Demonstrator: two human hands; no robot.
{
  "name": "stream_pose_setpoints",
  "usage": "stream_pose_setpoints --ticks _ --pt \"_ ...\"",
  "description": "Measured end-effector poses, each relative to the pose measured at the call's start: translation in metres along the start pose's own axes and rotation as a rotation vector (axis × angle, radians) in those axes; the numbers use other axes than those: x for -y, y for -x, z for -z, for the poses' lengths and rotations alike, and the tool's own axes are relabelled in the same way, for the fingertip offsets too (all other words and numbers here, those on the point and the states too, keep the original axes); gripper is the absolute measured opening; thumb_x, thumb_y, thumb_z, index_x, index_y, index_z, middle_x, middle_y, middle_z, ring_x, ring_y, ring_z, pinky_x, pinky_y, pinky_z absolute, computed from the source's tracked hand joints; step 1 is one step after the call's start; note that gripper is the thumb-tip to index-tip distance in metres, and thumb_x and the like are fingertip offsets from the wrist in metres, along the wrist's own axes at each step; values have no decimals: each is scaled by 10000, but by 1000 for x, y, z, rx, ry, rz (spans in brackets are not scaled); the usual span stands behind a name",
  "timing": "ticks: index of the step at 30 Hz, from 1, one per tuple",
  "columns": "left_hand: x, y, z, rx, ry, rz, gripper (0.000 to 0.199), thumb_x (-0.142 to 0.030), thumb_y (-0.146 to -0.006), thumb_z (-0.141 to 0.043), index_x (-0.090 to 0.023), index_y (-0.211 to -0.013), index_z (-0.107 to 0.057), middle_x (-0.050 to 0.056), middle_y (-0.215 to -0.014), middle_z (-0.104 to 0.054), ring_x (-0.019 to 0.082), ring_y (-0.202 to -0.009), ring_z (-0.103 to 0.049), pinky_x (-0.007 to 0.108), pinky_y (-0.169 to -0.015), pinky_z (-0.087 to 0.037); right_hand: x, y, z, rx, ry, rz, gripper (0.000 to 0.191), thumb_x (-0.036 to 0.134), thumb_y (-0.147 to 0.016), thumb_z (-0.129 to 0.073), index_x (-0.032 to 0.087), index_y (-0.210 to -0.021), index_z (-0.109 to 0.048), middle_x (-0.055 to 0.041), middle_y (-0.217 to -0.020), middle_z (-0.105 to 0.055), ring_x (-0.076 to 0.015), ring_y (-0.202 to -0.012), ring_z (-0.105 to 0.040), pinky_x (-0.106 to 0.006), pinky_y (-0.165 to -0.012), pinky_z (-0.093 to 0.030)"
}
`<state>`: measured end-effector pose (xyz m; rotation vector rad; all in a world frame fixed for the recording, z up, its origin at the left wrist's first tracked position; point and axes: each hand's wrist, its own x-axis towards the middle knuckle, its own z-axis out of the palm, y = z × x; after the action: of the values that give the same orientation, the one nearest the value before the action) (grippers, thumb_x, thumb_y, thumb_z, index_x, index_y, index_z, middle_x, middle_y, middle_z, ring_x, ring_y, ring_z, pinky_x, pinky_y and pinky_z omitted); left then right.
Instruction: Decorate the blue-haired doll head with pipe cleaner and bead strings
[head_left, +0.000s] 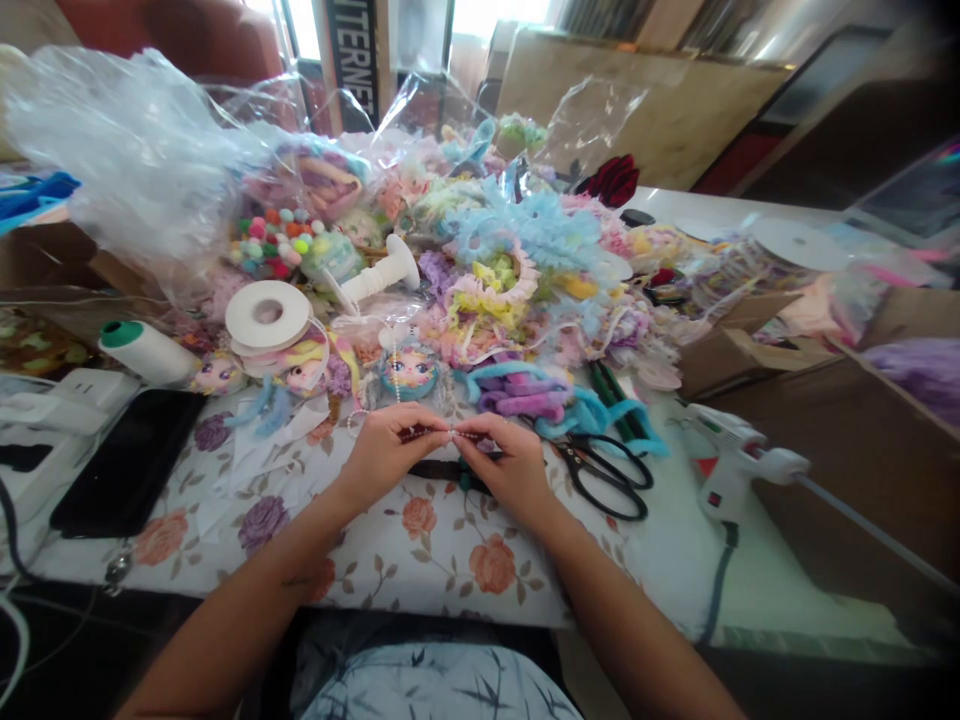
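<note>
My left hand (390, 450) and my right hand (506, 460) meet over the flowered cloth (420, 570), fingertips nearly touching. Between them they pinch a thin string of small pale beads (451, 432); its strand seems to run from my left hand up over a blue-haired doll face (409, 368). Both hands are closed, thumb against fingers. Beneath them lies a dark tool (439, 469), partly hidden by the fingers. Black-handled scissors (611, 475) rest just right of my right hand.
Ribbon spools (268, 315), pompoms (274, 243) and ruffled trims (525, 235) are heaped behind the hands. At left lie a black phone (129, 462) and a thread cone (146, 352). At right stand a white glue gun (731, 465) and a cardboard box (847, 470).
</note>
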<state>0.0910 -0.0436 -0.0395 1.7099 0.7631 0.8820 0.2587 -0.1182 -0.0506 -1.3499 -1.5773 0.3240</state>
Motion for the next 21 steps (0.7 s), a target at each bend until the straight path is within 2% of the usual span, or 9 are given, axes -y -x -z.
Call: stream_pose_setpoints --ticks 5,13,21 --pt "0 0 -1 7 8 6 74 -246 -756 -755 -175 -776 -762 37 -734 -709 134 -648 -604 244 -586 -451 -1 -1 0 -2 -14 49 67 170 -862 -642 207 -875 -696 -10 -752 -699 -127 -652 -638 -232 -613 -516" --pt "1 0 1 -6 -55 1 104 -271 -782 -734 -180 -824 -762 39 -759 -694 136 -660 -586 250 -586 -440 2 -2 1 -33 34 47 84 151 -864 -619 205 -817 -663 -4 -724 -675 -128 -643 -615 -237 -618 -501" --pt "2 0 2 -17 -81 -30 92 -263 -793 -721 -175 -803 -746 42 -754 -690 141 -668 -587 250 -586 -441 2 -1 0 -67 36 38 73 146 -853 -634 208 -872 -668 -8 -783 -704 -129 -663 -632 -243 -644 -514"
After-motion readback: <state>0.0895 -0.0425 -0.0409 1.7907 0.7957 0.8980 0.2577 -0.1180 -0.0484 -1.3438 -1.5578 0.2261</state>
